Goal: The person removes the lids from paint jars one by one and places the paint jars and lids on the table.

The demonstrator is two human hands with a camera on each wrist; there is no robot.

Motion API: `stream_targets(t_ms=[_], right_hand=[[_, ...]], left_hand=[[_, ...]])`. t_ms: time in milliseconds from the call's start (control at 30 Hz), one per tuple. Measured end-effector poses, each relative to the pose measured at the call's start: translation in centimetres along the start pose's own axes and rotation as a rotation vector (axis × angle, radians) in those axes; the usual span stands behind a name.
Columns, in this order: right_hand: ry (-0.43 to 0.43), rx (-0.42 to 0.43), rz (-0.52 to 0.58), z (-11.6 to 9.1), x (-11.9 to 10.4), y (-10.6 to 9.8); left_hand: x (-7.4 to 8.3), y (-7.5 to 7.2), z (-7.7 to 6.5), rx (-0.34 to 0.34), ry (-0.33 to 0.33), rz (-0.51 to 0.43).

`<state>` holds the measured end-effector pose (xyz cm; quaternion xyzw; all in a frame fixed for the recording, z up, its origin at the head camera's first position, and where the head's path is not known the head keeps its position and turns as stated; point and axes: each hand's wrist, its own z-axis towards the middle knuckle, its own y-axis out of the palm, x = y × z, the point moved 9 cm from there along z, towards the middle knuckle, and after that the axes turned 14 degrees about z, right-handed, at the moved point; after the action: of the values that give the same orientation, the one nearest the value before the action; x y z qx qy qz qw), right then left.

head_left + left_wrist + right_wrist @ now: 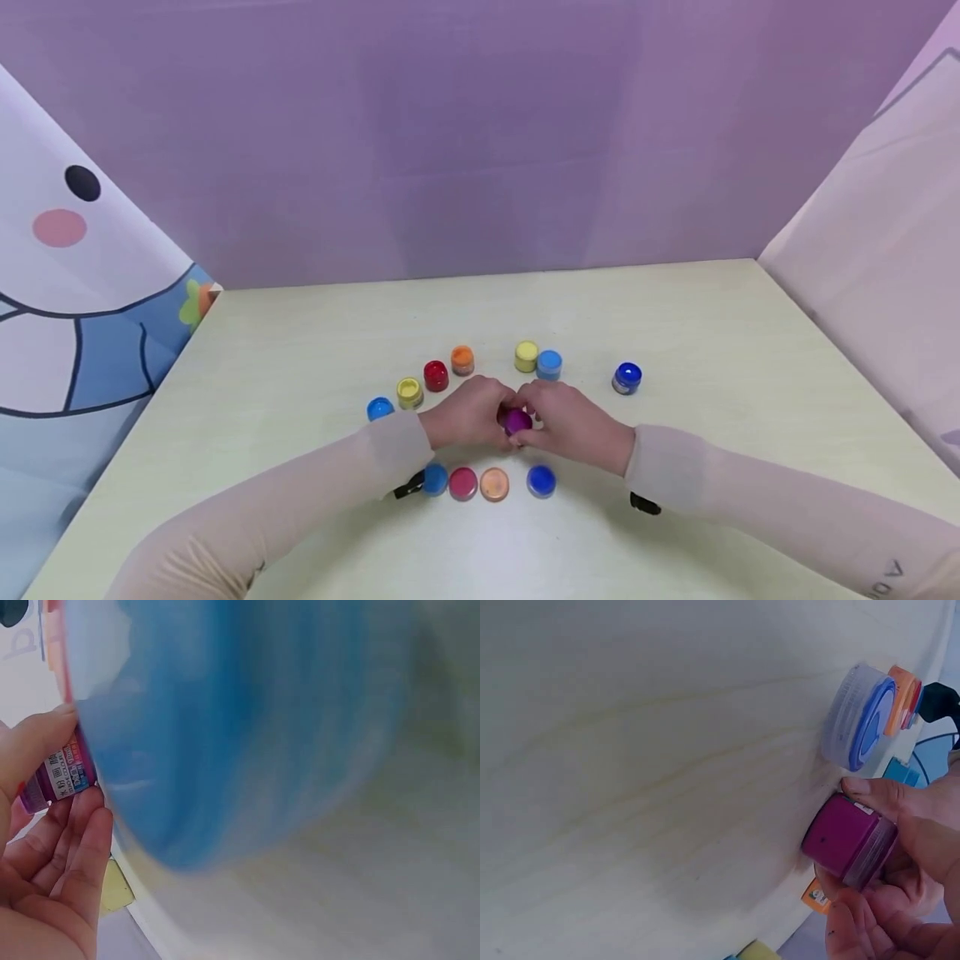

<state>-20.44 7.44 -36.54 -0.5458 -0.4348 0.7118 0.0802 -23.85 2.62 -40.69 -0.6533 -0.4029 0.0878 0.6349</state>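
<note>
Over the middle of the table, a small purple paint jar [517, 422] is held between both hands. My left hand [471, 414] grips it with thumb and fingers, the printed label showing between them in the left wrist view. From the other side, my right hand [573, 423] has its thumb and fingertips around the end with the clear ribbed lid [873, 855]. In the right wrist view the purple jar [840, 836] lies tilted on its side between the fingers. Part of the left hand is hidden behind it there.
Beyond the hands stand light blue [380, 407], yellow [409, 392], red [436, 376] and orange [462, 360] jars. Further right are pale yellow [527, 356], light blue [549, 364] and dark blue [627, 377] ones. Several round lids, including a pink lid [462, 483], lie nearer me.
</note>
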Motion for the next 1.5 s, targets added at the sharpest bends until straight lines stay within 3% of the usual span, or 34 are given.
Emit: stream_targets(t_ms=[233,767,933,1067,1300,1500], right_hand=[[0.000,-0.045,0.019,0.2,0.1,0.4],[-0.230,-0.138,-0.105,-0.4,-1.2,0.6],[-0.249,-0.135,-0.110,-0.8,-1.0,0.7],[-0.199,-0.101,-0.091,-0.6,-0.5,0.4],[-0.031,-0.040,-0.022,0.2,0.6,-0.2],[0.000,-0.041,0.016,0.5,0.4,0.1]], left_hand=[[-0.1,0.4,0.1,-0.018,-0.040,-0.023],[-0.1,0.4,0.4,-0.013,-0.033,0.001],[-0.1,0.6,0.5,-0.022,-0.043,-0.007],[-0.2,0.7,0.5,-0.022,-0.042,-0.011],[-0.3,0.6,0.7,-0.012,-0.012,-0.021],[-0.5,0.6,0.5,-0.023,-0.043,-0.009]])
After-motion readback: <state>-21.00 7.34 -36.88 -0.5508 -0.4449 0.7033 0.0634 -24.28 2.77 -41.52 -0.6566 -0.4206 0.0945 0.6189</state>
